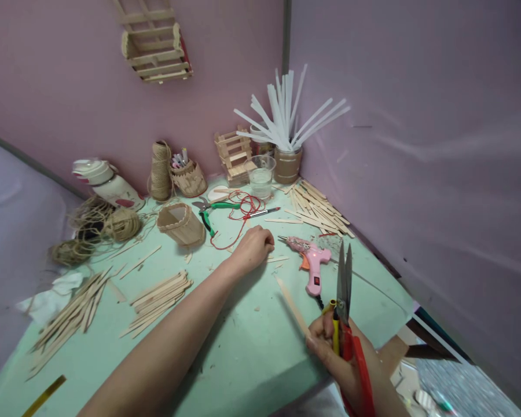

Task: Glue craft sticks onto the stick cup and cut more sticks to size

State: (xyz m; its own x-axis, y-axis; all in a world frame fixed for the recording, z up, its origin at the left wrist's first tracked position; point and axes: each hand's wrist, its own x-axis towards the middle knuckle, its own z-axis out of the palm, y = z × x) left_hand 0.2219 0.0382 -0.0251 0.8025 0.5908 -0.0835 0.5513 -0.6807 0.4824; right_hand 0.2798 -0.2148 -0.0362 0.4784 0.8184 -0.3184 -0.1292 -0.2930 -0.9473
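Observation:
My left hand rests over the middle of the green table, its fingers curled together at the tip; whatever they may hold is hidden. Just right of it lies a pink glue gun. At the lower right my right hand holds scissors with red and yellow handles, blades pointing up and slightly apart. Between the thumb and fingers of that same hand is a thin wooden stick, which slants up and left. Small wood pieces lie beside my left hand.
A stick-sided cup, green-handled pruners, red cord and a pen lie beyond my left arm. Stick piles are left and back right. Twine, a bottle and a plastic cup stand near the wall.

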